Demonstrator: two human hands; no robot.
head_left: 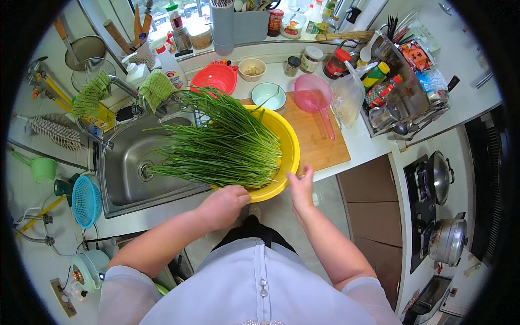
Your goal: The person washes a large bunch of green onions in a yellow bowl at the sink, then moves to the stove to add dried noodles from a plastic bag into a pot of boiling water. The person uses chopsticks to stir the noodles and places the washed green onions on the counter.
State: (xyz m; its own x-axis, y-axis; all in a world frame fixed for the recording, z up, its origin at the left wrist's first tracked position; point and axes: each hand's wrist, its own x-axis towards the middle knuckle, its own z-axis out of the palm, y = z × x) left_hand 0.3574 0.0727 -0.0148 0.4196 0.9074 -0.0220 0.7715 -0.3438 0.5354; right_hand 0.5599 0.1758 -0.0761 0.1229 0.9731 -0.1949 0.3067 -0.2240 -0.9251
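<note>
A large heap of green chives [219, 140] lies in and across a yellow plastic basin [289, 138], the pale stem ends towards the right and the leaf tips hanging over the steel sink [122, 178]. The basin overlaps the left part of a wooden cutting board [325, 150]. My left hand [228, 205] is at the basin's near rim, its fingers curled on it, partly hiding the rim. Beside the basin's lower right rim is my right hand [301, 187], thumb and fingers apart; it seems to hold nothing.
A pink ladle [313, 91] rests on the board. Behind the basin stand a pale green bowl [268, 96], a red basin [215, 77] and a cream bowl [252, 69]. Jars and a plastic bag [348, 95] stand farther right. A blue basket [86, 202] is left of the sink.
</note>
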